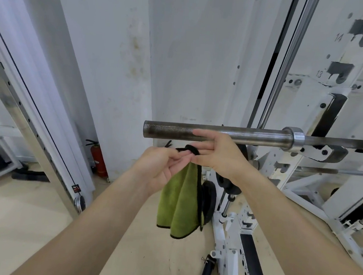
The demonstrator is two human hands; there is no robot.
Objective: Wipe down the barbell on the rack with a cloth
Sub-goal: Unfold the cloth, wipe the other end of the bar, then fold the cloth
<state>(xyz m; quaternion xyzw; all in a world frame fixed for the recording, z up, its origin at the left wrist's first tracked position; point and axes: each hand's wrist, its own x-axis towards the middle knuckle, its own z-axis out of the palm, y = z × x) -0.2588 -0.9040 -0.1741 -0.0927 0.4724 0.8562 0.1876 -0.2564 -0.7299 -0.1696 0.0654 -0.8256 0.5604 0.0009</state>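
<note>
Mid-frame, the left hand [163, 168] and right hand [216, 155] pinch the green cloth's [179, 202] top edge, probably refolding it below the barbell [215, 134].

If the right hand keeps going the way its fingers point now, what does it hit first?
The right hand points left, just under the barbell sleeve. First contact would be the left hand, whose fingertips already meet it at the green cloth's black edge. The topmost finger may already graze the sleeve; depth is unclear.
</note>
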